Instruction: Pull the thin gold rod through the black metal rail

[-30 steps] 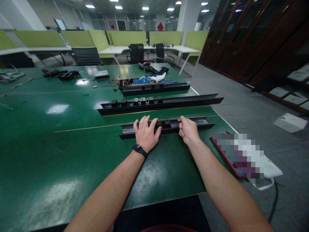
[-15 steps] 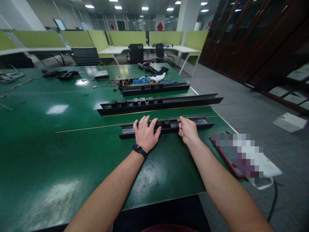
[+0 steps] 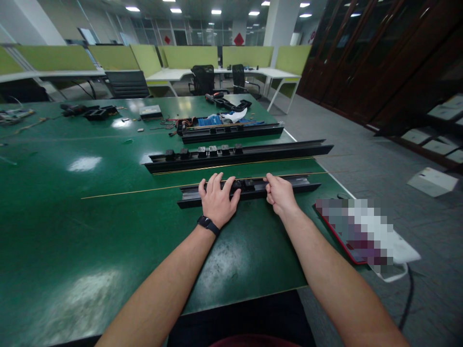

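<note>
A short black rail (image 3: 289,184) with small black blocks set in it lies across the green table (image 3: 108,226) in front of me. My left hand (image 3: 217,200), with a black watch on the wrist, rests flat on the rail's middle, fingers stretched over the blocks. My right hand (image 3: 280,195) is curled closed against the rail just to the right, thumb and fingers pinched at its near edge. A thin brass-coloured strip (image 3: 137,191) runs along the table behind the rail.
A longer black rail (image 3: 275,151) carrying several blocks lies beyond, and a third rail (image 3: 231,132) farther back beside blue and white parts. A blurred red-edged flat object (image 3: 361,231) overhangs the table's right corner. Tools and a small box (image 3: 151,112) sit at the far side; office chairs stand behind.
</note>
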Tool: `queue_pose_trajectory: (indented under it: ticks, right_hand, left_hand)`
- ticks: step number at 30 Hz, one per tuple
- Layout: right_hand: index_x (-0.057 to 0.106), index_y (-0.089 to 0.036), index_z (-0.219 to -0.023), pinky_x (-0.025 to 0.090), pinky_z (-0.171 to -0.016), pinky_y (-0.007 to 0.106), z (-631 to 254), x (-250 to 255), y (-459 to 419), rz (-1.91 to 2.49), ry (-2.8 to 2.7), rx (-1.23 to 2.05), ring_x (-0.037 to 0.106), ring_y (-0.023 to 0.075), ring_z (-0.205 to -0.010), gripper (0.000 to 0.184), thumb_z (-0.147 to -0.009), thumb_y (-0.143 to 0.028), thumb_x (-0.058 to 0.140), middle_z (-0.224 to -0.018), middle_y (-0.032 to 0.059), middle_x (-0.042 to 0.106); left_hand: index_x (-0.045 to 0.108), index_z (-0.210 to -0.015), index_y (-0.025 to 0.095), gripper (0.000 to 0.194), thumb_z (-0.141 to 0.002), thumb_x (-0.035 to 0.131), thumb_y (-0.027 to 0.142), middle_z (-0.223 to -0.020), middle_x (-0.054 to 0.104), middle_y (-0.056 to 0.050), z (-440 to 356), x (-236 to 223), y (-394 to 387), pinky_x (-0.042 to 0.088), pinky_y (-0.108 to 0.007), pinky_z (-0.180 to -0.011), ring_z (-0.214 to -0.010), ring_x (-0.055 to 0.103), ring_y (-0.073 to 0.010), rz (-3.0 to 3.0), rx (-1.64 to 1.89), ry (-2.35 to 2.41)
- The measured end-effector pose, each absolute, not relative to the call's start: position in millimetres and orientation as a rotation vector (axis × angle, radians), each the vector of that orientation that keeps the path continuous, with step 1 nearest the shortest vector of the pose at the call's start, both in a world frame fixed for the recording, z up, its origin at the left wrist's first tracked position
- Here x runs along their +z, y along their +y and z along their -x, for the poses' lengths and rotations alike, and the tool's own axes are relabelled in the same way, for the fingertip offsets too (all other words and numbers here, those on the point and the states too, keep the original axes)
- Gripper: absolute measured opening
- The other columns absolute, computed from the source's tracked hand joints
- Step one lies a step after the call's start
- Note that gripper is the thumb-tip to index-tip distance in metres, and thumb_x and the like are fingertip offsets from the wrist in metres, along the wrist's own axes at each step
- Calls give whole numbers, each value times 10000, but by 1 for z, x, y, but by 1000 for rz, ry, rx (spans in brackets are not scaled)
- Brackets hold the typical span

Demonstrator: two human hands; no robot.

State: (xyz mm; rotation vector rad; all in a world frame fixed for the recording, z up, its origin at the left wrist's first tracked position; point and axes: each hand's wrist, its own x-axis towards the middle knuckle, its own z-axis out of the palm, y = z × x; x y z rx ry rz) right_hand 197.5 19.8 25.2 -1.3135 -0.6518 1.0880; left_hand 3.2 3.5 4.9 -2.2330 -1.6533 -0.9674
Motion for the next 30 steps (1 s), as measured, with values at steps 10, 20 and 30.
queue_pose_trajectory:
  ticks: [10, 20, 30]
  right_hand:
    - [628, -164, -863, 170, -252, 170, -200, 20, 22, 1299, -622, 1074, 284, 49, -246, 225, -960, -366, 641, -456, -69, 483]
    - [632, -155, -848, 170, -254, 173, -199, 22, 21, 1306, -640, 1083, 285, 43, -247, 215, -945, -345, 666, -463, -67, 485]
    - [638, -161, -871, 171, -256, 171, -201, 20, 22, 1317, -668, 1092, 293, 45, -244, 297, -925, -445, 705, -461, -65, 486]
  left_hand:
    - [648, -1338, 305, 400, -991, 552, 480, -1484, 573, -128, -3, 6, 3, 176, -591, -1243, -1436, 462, -325, 2243, -992, -1653]
    - [647, -1336, 312, 394, -993, 549, 478, -1479, 578, -122, -3, 6, 3, 170, -586, -1246, -1436, 464, -319, 2241, -999, -1654]
    - [649, -1341, 309, 401, -981, 562, 465, -1485, 575, -123, -4, 8, 2, 173, -594, -1245, -1437, 458, -330, 2254, -995, -1677]
